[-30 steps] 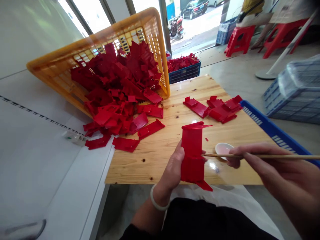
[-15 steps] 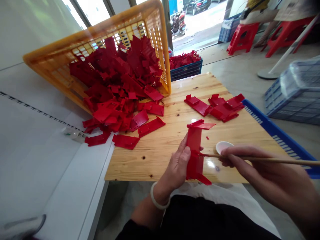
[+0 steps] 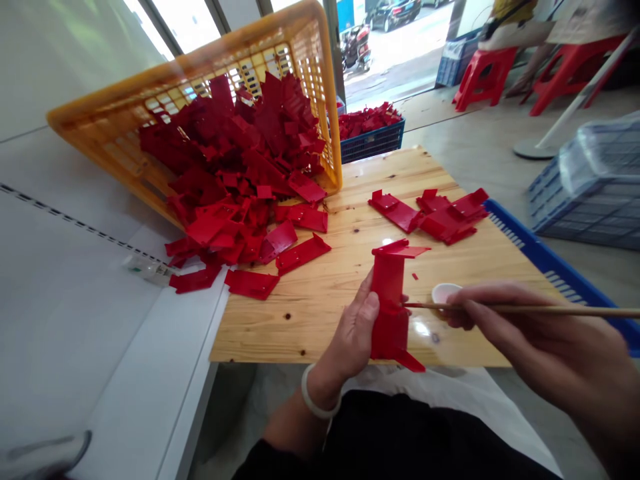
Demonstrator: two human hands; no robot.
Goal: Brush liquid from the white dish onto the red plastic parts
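- Since half a second before, the thin brush (image 3: 530,309) levelled and the red plastic part (image 3: 387,287) turned slightly.
- Yellow crate (image 3: 331,100) with red pieces (image 3: 240,167) stood left.
- White dish (image 3: 443,293) was partly hidden behind right hand (image 3: 545,347), which pinched the brush.
- Left hand (image 3: 353,327) grasped the part, flapped at both ends, above wooden table (image 3: 270,327).

No text, label, brand, number or sign is legible. Small pale object (image 3: 148,269) at the white ledge (image 3: 145,373): any print too blurred to read. Motorbike (image 3: 355,48) and dark car (image 3: 395,13) outside: any plate characters too small to resolve.
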